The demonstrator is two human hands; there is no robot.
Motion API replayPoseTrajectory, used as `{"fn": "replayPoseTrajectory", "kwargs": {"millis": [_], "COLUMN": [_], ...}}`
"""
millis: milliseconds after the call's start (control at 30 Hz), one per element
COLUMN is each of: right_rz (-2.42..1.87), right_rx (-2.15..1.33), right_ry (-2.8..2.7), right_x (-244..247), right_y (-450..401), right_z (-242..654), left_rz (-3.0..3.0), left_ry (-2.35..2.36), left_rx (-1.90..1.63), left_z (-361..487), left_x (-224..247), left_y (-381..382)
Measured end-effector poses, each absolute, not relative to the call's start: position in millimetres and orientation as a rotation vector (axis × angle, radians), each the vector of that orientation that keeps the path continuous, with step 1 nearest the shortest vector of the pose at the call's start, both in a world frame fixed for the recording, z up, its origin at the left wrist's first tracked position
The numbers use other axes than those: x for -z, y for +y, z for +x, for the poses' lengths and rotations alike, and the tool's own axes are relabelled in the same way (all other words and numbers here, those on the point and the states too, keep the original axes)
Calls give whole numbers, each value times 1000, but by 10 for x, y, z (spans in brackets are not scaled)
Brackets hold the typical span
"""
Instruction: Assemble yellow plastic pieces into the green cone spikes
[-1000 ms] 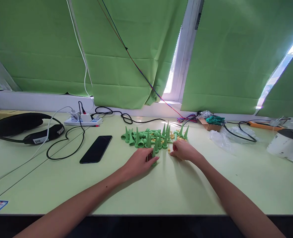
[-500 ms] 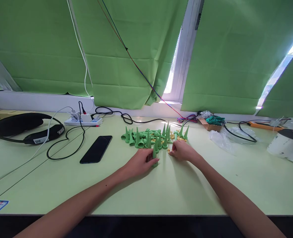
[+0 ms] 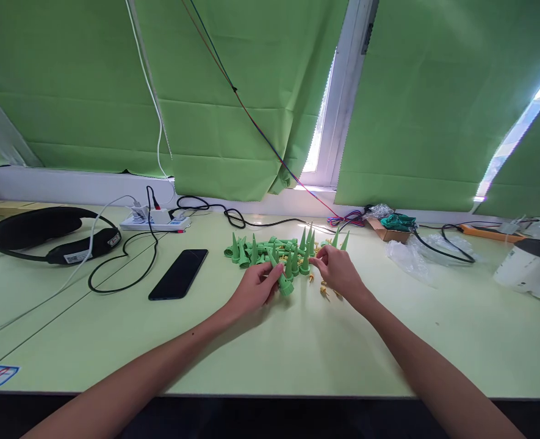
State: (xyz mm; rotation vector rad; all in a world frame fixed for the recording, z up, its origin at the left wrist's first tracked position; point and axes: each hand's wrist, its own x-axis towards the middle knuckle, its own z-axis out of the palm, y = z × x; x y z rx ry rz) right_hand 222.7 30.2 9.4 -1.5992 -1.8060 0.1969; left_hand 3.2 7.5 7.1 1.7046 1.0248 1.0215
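My left hand is closed around a green plastic cone, which it holds tilted with the wide base toward me. Close by on the right, my right hand has thumb and fingers pinched together beside an upright green cone. Whatever is between those fingertips is too small to make out. Small yellow pointed pieces lie on the table just below my right hand. Behind both hands spreads a pile of green cones, some upright and some lying down, with more yellow bits among them.
A black phone lies left of the cones. Farther left are a black neckband device, cables and a white power strip. To the right are a small cardboard box, clear plastic bags and a white roll-like object.
My left hand has tipped its cone from upright to tilted and shifted slightly left. My right hand has moved up and back, and several yellow pieces now show on the table below it.
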Motion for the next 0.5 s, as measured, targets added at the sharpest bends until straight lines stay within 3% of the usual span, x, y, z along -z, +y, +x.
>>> {"fn": "replayPoseTrajectory", "kwargs": {"millis": [200,500], "right_rz": [-1242,-932], "right_rx": [-284,-232], "right_ry": [-1684,-1954], "right_x": [-176,-71], "right_y": [132,-13], "right_z": [2072,1867], "left_rz": [1690,1735], "left_ry": [1034,1065], "left_rx": [-1064,-1085], "left_z": [33,31], "left_x": [-77,-49], "left_y": [75,102]}}
